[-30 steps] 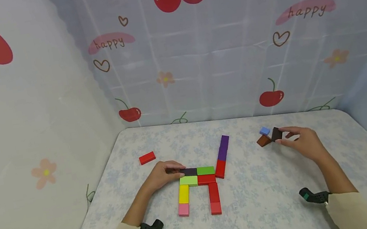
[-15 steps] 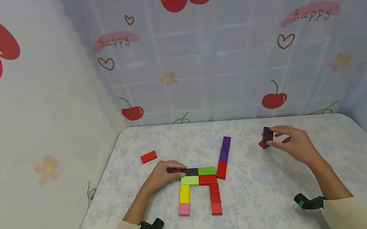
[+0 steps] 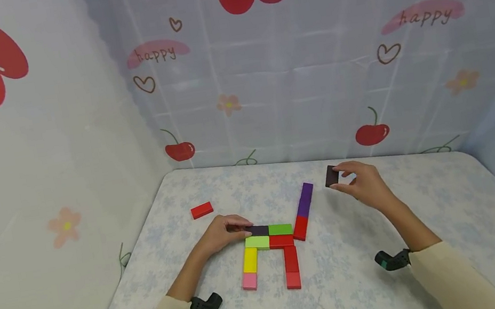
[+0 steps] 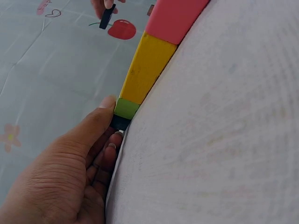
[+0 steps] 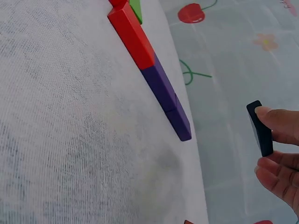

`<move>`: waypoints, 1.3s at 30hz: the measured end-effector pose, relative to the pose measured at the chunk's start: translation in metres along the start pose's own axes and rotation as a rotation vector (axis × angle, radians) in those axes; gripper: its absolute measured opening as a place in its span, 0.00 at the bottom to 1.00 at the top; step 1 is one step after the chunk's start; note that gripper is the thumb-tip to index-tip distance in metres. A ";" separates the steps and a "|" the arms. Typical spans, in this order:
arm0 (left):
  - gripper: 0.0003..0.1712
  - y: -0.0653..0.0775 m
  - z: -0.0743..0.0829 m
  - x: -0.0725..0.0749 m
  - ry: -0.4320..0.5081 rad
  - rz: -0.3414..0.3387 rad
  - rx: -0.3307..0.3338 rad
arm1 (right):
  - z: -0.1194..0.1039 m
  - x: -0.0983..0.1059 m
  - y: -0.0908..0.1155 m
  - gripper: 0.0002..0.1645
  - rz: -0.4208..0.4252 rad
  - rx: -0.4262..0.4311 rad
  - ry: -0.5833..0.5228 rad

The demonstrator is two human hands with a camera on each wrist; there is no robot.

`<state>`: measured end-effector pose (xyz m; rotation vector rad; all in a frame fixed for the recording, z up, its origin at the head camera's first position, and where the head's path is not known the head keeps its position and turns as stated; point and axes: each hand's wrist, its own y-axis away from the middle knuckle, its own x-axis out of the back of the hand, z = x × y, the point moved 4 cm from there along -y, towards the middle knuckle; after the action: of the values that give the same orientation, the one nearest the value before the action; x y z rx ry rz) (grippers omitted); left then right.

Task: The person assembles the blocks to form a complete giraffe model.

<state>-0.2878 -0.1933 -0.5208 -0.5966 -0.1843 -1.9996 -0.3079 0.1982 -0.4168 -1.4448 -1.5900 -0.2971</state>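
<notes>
My right hand (image 3: 365, 185) pinches a black block (image 3: 331, 176) between thumb and fingers, raised above the table right of the slanted row. In the right wrist view this block (image 5: 260, 128) is seen edge-on, apart from the purple blocks (image 5: 166, 91). My left hand (image 3: 218, 234) pinches the left end of another dark block (image 3: 259, 231) lying on the table. Beside that lies a green block (image 3: 280, 230); a light green block (image 3: 258, 243) and a red block (image 3: 282, 241) sit in front. A yellow block (image 3: 250, 260) and a pink block (image 3: 250, 281) form one leg.
Red blocks (image 3: 290, 259) make the other leg. A slanted row of a red block (image 3: 301, 228) and purple blocks (image 3: 305, 199) meets the upper right corner. A loose red block (image 3: 202, 210) lies back left. A patterned curtain (image 3: 290, 88) stands behind the table.
My right hand has lifted the black block and carried it left, toward the slanted row. The brown and blue blocks are now hidden behind that hand. My left hand stays on its dark block.
</notes>
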 end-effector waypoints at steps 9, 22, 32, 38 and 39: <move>0.13 0.001 0.002 0.001 0.017 -0.007 -0.018 | 0.003 -0.035 -0.028 0.31 -0.031 0.013 0.012; 0.16 0.001 0.001 -0.002 0.025 0.001 -0.013 | 0.017 -0.064 -0.058 0.30 -0.083 -0.060 -0.032; 0.14 0.002 0.004 -0.001 0.005 0.003 -0.002 | 0.036 -0.077 -0.059 0.29 -0.118 -0.193 -0.020; 0.15 0.007 0.026 0.002 0.023 0.005 0.010 | 0.044 -0.079 -0.060 0.29 -0.105 -0.233 -0.048; 0.15 0.008 0.025 0.002 0.025 0.006 0.011 | 0.045 -0.080 -0.060 0.29 -0.104 -0.239 -0.049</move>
<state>-0.2737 -0.1894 -0.4986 -0.5643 -0.1785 -1.9980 -0.3919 0.1617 -0.4767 -1.5605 -1.7183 -0.5311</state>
